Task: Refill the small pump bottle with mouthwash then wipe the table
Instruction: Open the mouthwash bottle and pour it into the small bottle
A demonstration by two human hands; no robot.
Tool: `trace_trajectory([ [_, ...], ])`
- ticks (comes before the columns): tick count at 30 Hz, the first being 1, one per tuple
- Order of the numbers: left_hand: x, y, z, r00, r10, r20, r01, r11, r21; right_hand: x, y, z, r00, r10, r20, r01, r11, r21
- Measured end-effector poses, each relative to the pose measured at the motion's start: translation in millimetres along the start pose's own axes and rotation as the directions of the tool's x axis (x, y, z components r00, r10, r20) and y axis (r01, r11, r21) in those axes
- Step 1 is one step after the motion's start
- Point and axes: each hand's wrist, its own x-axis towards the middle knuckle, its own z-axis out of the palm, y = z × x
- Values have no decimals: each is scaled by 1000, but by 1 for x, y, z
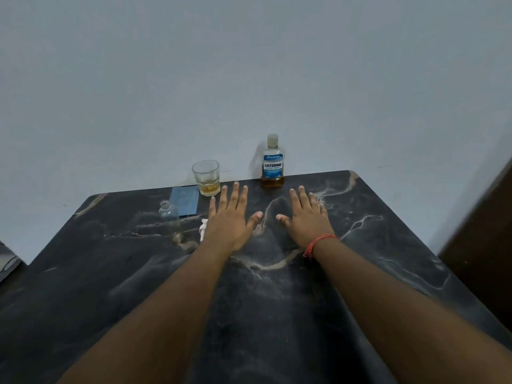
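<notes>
A capped mouthwash bottle (273, 162) with a blue label and a little amber liquid stands at the table's far edge by the wall. A small clear glass bottle (168, 216) stands uncapped at the left, looking empty. A white pump head (203, 228) lies beside it, partly hidden by my left hand. My left hand (231, 217) and my right hand (306, 216) rest flat on the dark marble table (110, 273), fingers spread, holding nothing. A folded blue cloth (185, 200) lies behind the small bottle.
A drinking glass (206, 177) with a bit of amber liquid stands at the far edge, left of the mouthwash. The pale wall rises right behind the table. A dark wooden door or panel (482, 245) sits to the right. A red thread band circles my right wrist.
</notes>
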Motion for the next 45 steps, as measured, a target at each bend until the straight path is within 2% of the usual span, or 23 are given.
trace_trajectory([
  [2,29,2,9,1000,-20,21,21,998,-56,27,3,4,1000,0,-6,1,998,67],
  [5,77,6,22,993,-93,77,109,966,-236,70,4,11,994,45,-97,-13,953,303],
  [8,114,14,28,977,-144,156,204,840,-503,102,2,12,984,157,-85,-85,832,548],
  [10,132,19,31,971,-161,178,238,744,-624,122,1,13,977,205,-56,-126,769,626],
  [12,144,23,35,977,-145,157,213,686,-695,137,1,14,978,194,-79,-98,757,646],
  [14,153,23,42,991,-101,83,129,659,-741,149,0,15,981,164,-102,-55,746,663],
  [17,161,22,49,994,-111,25,88,619,-781,155,0,15,978,174,-116,-51,735,676],
  [23,142,21,48,979,-192,67,169,587,-792,137,-1,12,980,185,-76,-81,711,698],
  [35,0,35,10,956,-274,106,254,587,-768,8,-32,-3,990,139,-22,-79,683,726],
  [45,-90,44,-12,962,-265,67,211,564,-799,-74,-39,-12,998,48,28,-53,666,744],
])
